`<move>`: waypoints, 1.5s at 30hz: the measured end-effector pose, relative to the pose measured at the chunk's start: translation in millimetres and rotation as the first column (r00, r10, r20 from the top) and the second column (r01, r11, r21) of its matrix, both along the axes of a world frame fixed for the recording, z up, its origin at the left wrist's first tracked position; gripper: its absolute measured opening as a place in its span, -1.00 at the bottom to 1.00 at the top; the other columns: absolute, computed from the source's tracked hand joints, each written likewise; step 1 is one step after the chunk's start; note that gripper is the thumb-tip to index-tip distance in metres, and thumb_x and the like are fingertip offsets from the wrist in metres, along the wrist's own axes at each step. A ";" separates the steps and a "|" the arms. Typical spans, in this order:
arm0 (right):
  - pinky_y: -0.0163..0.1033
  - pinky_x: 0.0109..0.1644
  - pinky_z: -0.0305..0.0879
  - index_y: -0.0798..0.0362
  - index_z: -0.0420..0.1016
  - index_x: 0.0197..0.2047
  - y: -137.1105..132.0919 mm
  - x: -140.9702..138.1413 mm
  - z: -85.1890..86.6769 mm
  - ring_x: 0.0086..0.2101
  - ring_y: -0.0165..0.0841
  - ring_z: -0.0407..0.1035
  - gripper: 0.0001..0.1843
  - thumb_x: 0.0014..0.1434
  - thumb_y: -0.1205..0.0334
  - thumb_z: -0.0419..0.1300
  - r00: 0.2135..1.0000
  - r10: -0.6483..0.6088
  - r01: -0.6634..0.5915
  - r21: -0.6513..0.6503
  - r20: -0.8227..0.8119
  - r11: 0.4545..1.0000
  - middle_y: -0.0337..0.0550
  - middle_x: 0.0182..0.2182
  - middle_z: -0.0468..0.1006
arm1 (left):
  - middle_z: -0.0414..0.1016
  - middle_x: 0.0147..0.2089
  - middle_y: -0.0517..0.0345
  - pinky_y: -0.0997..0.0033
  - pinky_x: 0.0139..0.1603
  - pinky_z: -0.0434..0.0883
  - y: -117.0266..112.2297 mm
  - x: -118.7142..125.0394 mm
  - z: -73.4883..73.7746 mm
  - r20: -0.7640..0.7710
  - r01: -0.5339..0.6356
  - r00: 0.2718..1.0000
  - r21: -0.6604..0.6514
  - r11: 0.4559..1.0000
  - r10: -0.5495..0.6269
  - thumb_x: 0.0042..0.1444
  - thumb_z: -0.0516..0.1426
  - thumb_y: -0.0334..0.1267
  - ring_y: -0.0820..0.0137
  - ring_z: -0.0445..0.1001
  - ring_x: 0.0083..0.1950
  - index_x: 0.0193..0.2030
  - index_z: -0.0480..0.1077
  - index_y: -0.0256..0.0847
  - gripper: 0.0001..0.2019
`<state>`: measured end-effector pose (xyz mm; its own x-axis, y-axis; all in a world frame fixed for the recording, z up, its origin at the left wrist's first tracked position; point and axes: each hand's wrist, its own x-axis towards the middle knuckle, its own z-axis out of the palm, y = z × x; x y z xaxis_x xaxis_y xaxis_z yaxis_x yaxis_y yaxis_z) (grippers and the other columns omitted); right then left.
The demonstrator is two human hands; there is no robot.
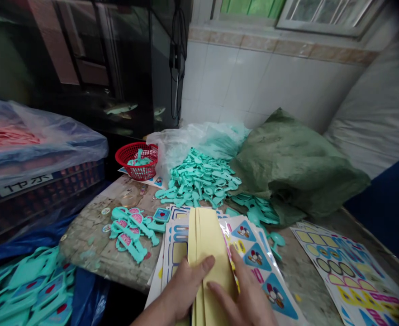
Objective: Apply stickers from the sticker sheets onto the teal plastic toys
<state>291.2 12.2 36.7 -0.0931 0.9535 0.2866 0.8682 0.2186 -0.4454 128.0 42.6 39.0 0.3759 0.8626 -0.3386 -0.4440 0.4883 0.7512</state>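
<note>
yellow paper sheets [208, 244] are gripped between the left hand [182, 285] and right hand [249, 294], the fingers [202, 266] closed on them; printed sticker sheets [263, 271] are spread just right of the fingers, and teal plastic pieces [197, 179] are heaped beyond them.

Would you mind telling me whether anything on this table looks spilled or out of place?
Yes: a loose heap of teal plastic pieces lies spread across the stained tabletop beside a slumped clear plastic bag, looking spilled rather than contained.
</note>
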 end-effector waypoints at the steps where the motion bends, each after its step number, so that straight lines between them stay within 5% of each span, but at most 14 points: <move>1: -0.06 0.03 0.38 0.24 0.03 0.30 1.9 -6.1 -6.9 0.08 -0.09 0.29 -0.24 0.15 -0.01 0.08 0.999 -0.009 0.006 -0.094 -0.032 0.996 0.17 0.14 0.32 | 0.52 -0.01 -0.21 0.08 0.00 0.41 -0.3 0.3 -0.7 -0.012 -0.010 1.000 -0.013 1.000 0.010 -0.03 0.22 0.01 0.07 0.50 -0.03 0.08 0.34 -0.33 -0.41; 4: -0.07 0.11 0.29 0.23 0.04 0.30 7.6 -9.9 -14.0 0.11 -0.14 0.26 -0.28 0.19 -0.02 0.01 0.983 -0.079 0.030 -0.287 -0.163 0.958 0.12 0.16 0.30 | 0.53 -0.03 -0.19 0.10 -0.02 0.42 -0.8 0.8 -3.7 -0.043 -0.020 0.999 -0.049 0.999 0.018 -0.05 0.21 0.05 0.07 0.51 -0.04 0.10 0.32 -0.30 -0.38; 8: -0.08 0.11 0.27 0.13 0.29 0.18 10.7 -4.3 5.7 0.05 -0.09 0.32 -0.32 0.08 -0.09 0.13 0.903 -0.179 0.014 -0.389 -0.392 0.921 0.02 0.08 0.43 | 0.54 -0.04 -0.15 0.11 -0.05 0.44 -0.1 0.7 -4.2 -0.019 0.015 1.000 -0.062 0.998 -0.016 -0.03 0.21 0.02 0.09 0.52 -0.07 0.10 0.32 -0.29 -0.41; 12: -0.14 -0.10 0.41 0.00 0.42 0.07 9.6 -4.4 22.4 -0.16 -0.14 0.48 -0.45 0.05 -0.07 0.19 0.605 -0.318 -0.167 -0.507 -0.730 0.846 -0.12 -0.09 0.58 | 0.54 -0.04 -0.18 0.12 -0.03 0.44 1.1 1.9 -1.7 0.028 0.043 0.999 -0.048 0.998 -0.041 0.02 0.19 -0.02 0.12 0.54 -0.08 0.06 0.33 -0.34 -0.47; 15: -0.17 -0.27 0.44 -0.02 0.42 0.07 9.5 -2.9 21.8 -0.29 -0.16 0.52 -0.44 0.02 -0.06 0.24 0.353 -0.455 -0.300 -0.560 -0.817 0.772 -0.15 -0.21 0.63 | 0.53 -0.03 -0.19 0.12 -0.03 0.44 1.5 2.6 -1.8 0.040 0.033 0.999 -0.048 0.998 -0.031 0.03 0.20 -0.05 0.11 0.54 -0.08 0.05 0.33 -0.35 -0.48; 20: -0.13 -0.13 0.40 0.00 0.51 -0.02 9.7 7.0 26.6 -0.19 -0.13 0.50 -0.46 -0.03 -0.10 0.27 0.170 -0.569 -0.249 -0.593 -0.805 0.765 -0.08 -0.19 0.62 | 0.54 -0.04 -0.16 0.13 0.00 0.43 1.9 0.4 -3.8 0.017 0.037 0.999 -0.042 0.998 -0.037 0.03 0.20 -0.05 0.11 0.53 -0.06 0.02 0.37 -0.34 -0.51; 26: -0.10 -0.16 0.42 -0.07 0.38 0.12 0.8 24.9 54.4 -0.20 -0.10 0.50 -0.27 -0.10 -0.21 0.26 0.277 -0.607 -0.039 -0.640 -0.745 0.767 -0.06 -0.16 0.61 | 0.58 -0.12 -0.15 0.09 -0.05 0.47 2.3 0.1 -1.9 -0.023 0.049 0.998 -0.096 0.994 -0.052 0.01 0.20 -0.02 0.09 0.56 -0.14 -0.04 0.40 -0.35 -0.53; 31: -0.22 -0.36 0.42 0.02 0.53 -0.09 5.2 49.0 28.3 -0.41 -0.21 0.51 -0.45 -0.14 -0.09 0.30 0.538 -0.547 0.058 -0.619 -0.642 0.783 -0.19 -0.40 0.64 | 0.56 -0.08 -0.18 0.08 -0.03 0.45 2.0 -0.3 -0.9 0.012 0.064 0.998 -0.088 0.994 -0.063 0.02 0.20 -0.03 0.09 0.55 -0.11 -0.02 0.38 -0.35 -0.52; 35: -0.19 -0.36 0.40 0.05 0.56 -0.23 12.0 79.5 5.3 -0.41 -0.20 0.48 -0.58 -0.05 -0.07 0.20 0.831 -0.405 0.208 -0.462 -0.382 0.862 -0.16 -0.45 0.61 | 0.56 -0.09 -0.19 0.07 -0.05 0.46 1.3 -0.8 -0.3 -0.008 0.050 0.999 -0.080 0.996 -0.051 0.02 0.20 -0.03 0.08 0.56 -0.12 -0.03 0.39 -0.36 -0.53; 38: -0.04 -0.24 0.42 0.10 0.46 -0.03 10.3 85.8 11.5 -0.26 -0.09 0.47 -0.48 0.00 -0.03 0.13 0.908 -0.386 0.369 -0.128 -0.160 0.921 0.02 -0.19 0.57 | 0.57 -0.11 -0.17 0.08 -0.05 0.46 1.0 -0.6 -1.8 0.006 0.052 0.999 -0.071 0.996 -0.051 0.02 0.21 -0.06 0.09 0.56 -0.15 -0.04 0.40 -0.37 -0.55; 41: 0.00 -0.12 0.41 0.06 0.30 0.13 2.6 59.5 22.5 -0.08 -0.07 0.39 -0.48 0.12 0.06 0.08 0.955 -0.288 0.295 0.146 -0.068 0.944 0.09 0.01 0.45 | 0.58 -0.13 -0.17 0.07 -0.06 0.46 1.2 0.1 -2.7 0.005 0.050 0.999 -0.049 0.998 -0.050 0.02 0.21 -0.07 0.10 0.56 -0.16 -0.04 0.40 -0.37 -0.55; 45: 0.02 0.02 0.36 0.15 0.17 0.20 -2.7 3.9 7.7 0.03 -0.07 0.33 -0.38 0.14 0.03 0.11 1.000 -0.018 0.019 0.111 -0.008 0.994 0.15 0.07 0.41 | 0.56 -0.08 -0.16 0.09 -0.06 0.44 0.4 2.7 -1.3 0.032 -0.006 0.999 -0.006 1.000 0.006 0.00 0.23 -0.12 0.09 0.55 -0.13 -0.02 0.39 -0.36 -0.55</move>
